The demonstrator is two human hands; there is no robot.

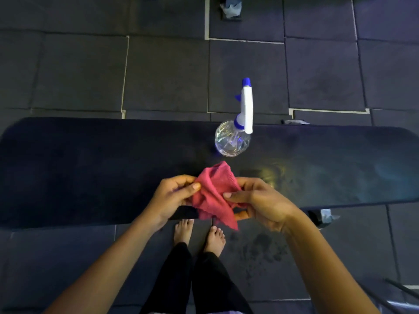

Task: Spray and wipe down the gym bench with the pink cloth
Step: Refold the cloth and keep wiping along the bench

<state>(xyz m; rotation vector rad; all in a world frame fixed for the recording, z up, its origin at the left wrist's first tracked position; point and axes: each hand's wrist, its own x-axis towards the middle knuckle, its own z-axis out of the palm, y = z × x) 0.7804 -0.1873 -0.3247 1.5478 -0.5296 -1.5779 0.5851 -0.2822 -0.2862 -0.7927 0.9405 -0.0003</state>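
- Head view: the left hand [172, 196] and the right hand [260, 200] both pinch the pink cloth [215, 196]. They hold it bunched up over the near edge of the dark desk [90, 166].
- The spray bottle [233, 139] stands on the desk, just behind the cloth. It is see-through, and I cannot tell how full it is.
- Two bare feet [183, 232] stand on the dark floor [158, 75].
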